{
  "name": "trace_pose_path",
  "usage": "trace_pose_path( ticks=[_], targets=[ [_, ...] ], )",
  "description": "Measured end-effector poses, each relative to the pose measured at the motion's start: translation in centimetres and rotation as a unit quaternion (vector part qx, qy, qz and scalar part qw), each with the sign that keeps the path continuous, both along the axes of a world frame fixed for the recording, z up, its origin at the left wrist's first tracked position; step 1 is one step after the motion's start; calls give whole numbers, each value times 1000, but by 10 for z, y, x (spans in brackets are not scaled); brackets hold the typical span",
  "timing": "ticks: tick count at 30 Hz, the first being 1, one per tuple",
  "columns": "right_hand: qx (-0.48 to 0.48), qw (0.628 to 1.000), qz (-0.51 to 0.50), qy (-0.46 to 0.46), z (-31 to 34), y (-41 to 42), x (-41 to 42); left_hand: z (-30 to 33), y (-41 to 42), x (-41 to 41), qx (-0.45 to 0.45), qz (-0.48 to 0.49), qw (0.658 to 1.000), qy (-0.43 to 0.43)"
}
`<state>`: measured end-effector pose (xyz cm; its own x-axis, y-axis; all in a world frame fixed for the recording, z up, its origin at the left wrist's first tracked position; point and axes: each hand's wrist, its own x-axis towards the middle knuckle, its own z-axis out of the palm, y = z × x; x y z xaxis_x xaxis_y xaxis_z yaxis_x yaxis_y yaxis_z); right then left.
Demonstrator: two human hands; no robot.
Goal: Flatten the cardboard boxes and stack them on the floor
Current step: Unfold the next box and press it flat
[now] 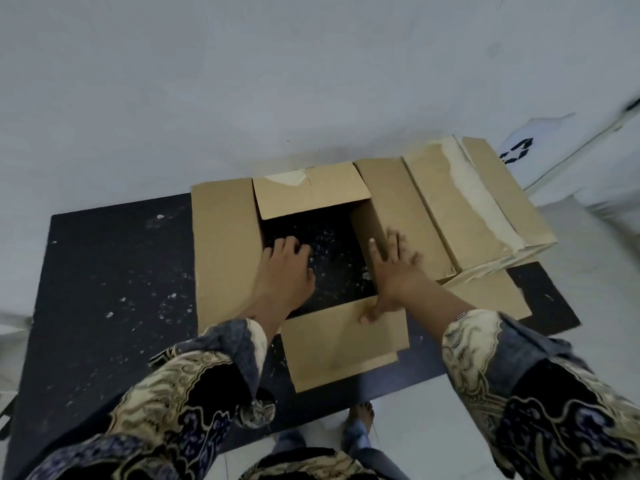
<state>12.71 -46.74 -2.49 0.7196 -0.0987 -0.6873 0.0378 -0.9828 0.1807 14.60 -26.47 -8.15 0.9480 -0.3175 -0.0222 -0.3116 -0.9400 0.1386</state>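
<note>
Near: patterned sleeves point(194, 386), a bare foot point(362, 415) on pale floor point(588, 289).
Mid: open box point(225, 244) on a black mat point(114, 271), flaps splayed outward; no contents, and the speckled mat shows through it, so the bottom seems open too.
Left hand point(285, 271): inside the opening, fingers curled loosely, gripping nothing.
Right hand point(393, 271): fingers spread flat on the right wall, thumb on the near flap point(343, 344). That wall lies directly under the palm; likely next push is rightward.
Far: second box point(478, 206), closed, touching the first box's right flap; long axis runs near to far.
</note>
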Motion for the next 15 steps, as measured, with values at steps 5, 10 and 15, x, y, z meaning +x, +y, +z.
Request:
trace_pose_path(
  ticks=[5, 10, 15],
  targets=[
    [30, 999, -13, 13, -9, -6, 5, 4, -17, 46, 3, 27, 1000, -14],
    [68, 998, 0, 4, -21, -15, 4, 8, -18, 110, -19, 86, 993, -76],
    [81, 997, 7, 8, -25, -19, 6, 0, -18, 152, 23, 120, 992, 27]
  ],
)
